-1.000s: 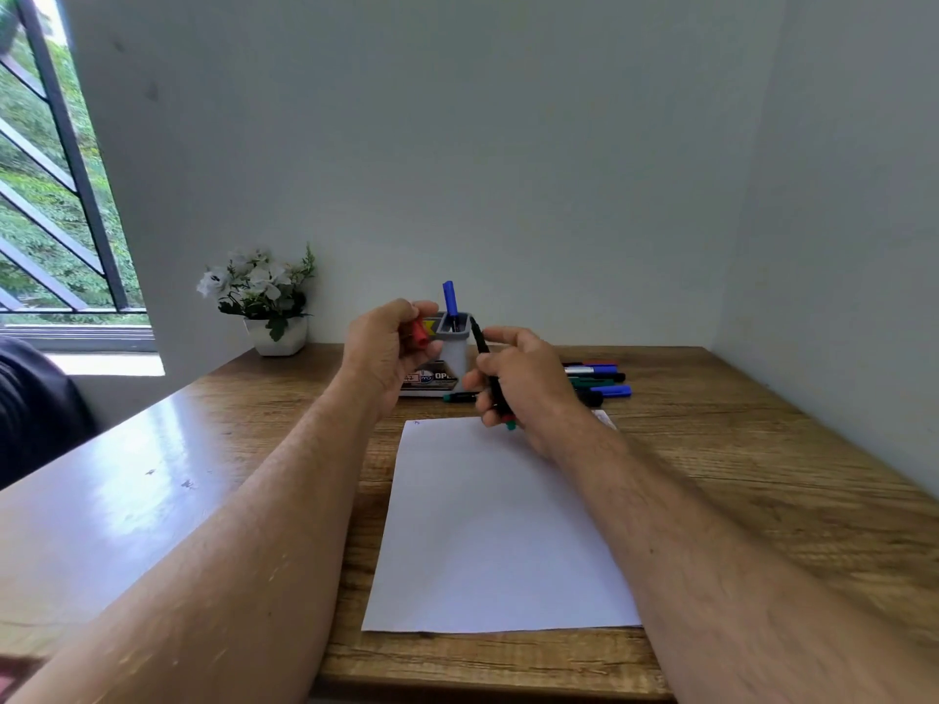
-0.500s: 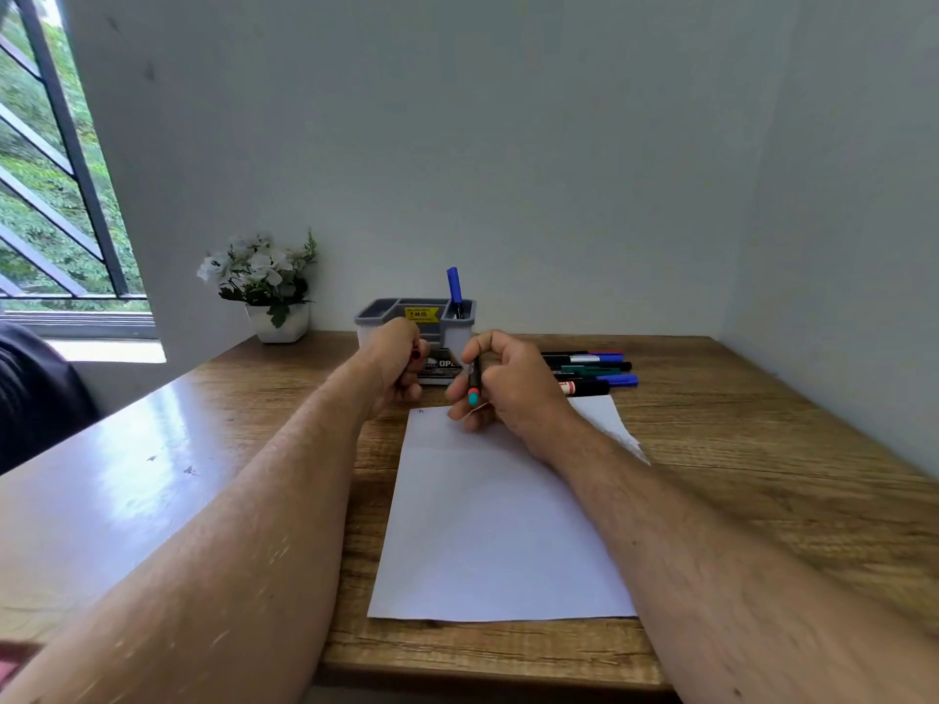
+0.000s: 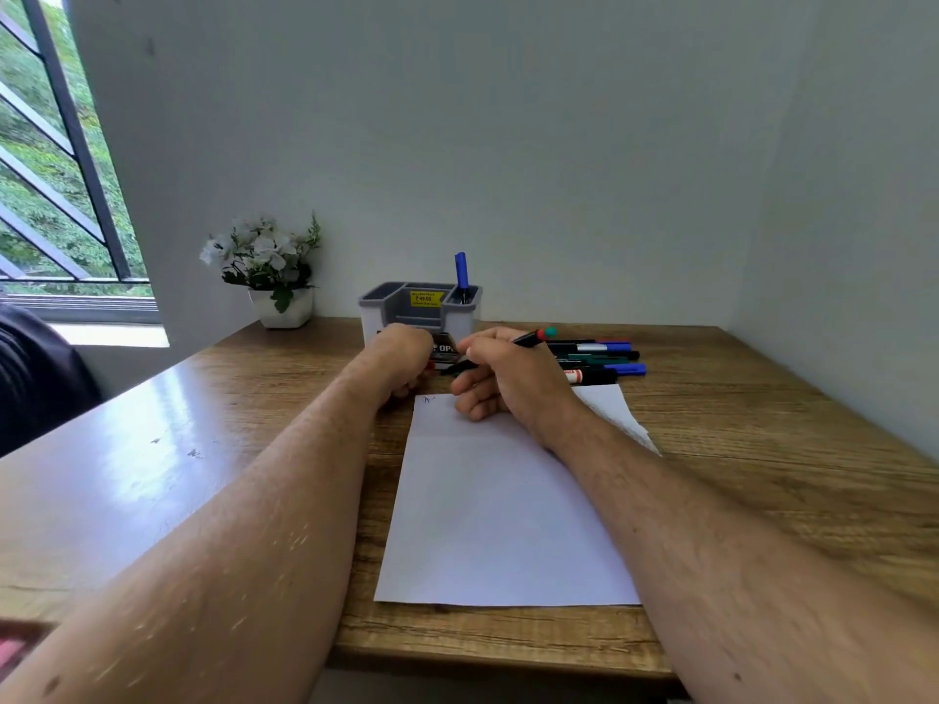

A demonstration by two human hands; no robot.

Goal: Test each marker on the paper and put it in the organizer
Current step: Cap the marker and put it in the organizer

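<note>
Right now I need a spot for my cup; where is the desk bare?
Bare: the glossy desk left of the paper, and right of it toward the wall. Crowded: between organizer, loose markers and both hands.

One head-worn wide-angle view, looking forward and down.
It is facing 12 o'clock over the table (image 3: pixel 762 439) toward the wall corner, sitting close above both forearms; the paper (image 3: pixel 498 520) is lying dead ahead, the window at 10 o'clock.
</note>
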